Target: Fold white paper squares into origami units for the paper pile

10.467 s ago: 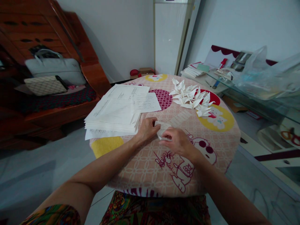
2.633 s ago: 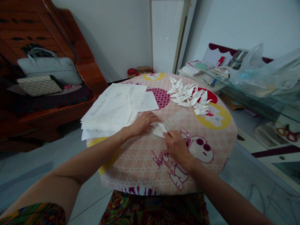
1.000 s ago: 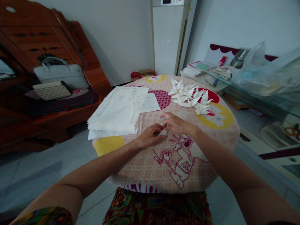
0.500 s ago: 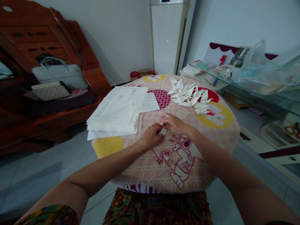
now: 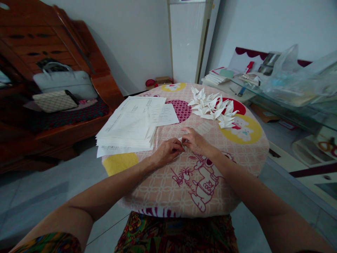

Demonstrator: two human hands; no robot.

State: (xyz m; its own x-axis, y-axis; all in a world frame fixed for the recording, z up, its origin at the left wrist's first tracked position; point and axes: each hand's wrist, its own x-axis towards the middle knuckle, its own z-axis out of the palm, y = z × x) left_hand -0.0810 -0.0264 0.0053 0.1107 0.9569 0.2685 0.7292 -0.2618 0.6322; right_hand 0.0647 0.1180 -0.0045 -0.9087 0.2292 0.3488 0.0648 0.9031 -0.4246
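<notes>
Over the middle of the cloth-covered table, my left hand and my right hand meet at a small folded piece of white paper. Both hands are closed on it, fingertips pinching from either side, and they hide most of it. Left of them lies a stack of printed paper sheets, with one smaller sheet jutting from its right side. Beyond my right hand sits a cluster of folded white paper cranes, with pointed wings and tips.
The round table wears a pink patterned cloth. To the right, a glass-topped cabinet holds a clear plastic bag and stacked papers. A wooden bench with a grey handbag stands on the left.
My left hand has shifted slightly, its fingers now stretching further right over the small paper. My right hand has closed in a little. The stack and the cranes stay put.
</notes>
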